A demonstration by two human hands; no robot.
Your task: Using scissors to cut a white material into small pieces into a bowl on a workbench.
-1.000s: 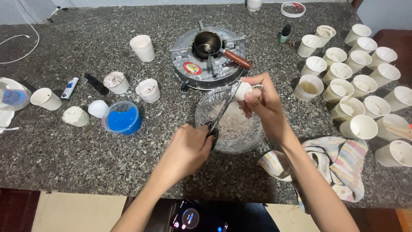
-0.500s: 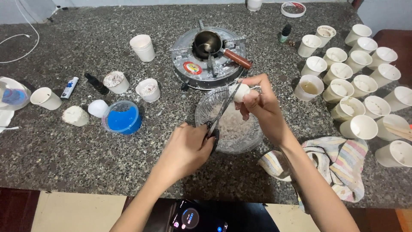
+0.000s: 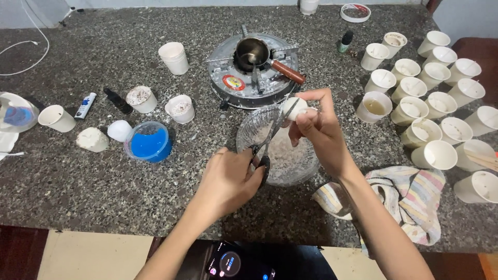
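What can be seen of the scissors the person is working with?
The black-handled metal scissors are gripped by the left hand, whose fingers pass through the dark loops. The slim silvery blades angle up and to the right, their tips reaching the small white rounded lump pinched in the right hand. The scissors are held above the clear glass bowl of pale crumbs; whether the blades are open is hard to tell.

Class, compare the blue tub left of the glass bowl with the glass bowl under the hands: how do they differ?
The blue tub is small, while the glass bowl is clearly wider. The blue tub holds something bright blue; the glass bowl is see-through with pale whitish bits inside. The blue tub stands untouched, while the left hand works scissors over the glass bowl and the right hand holds a white lump there. Both are round and rest on the granite counter.
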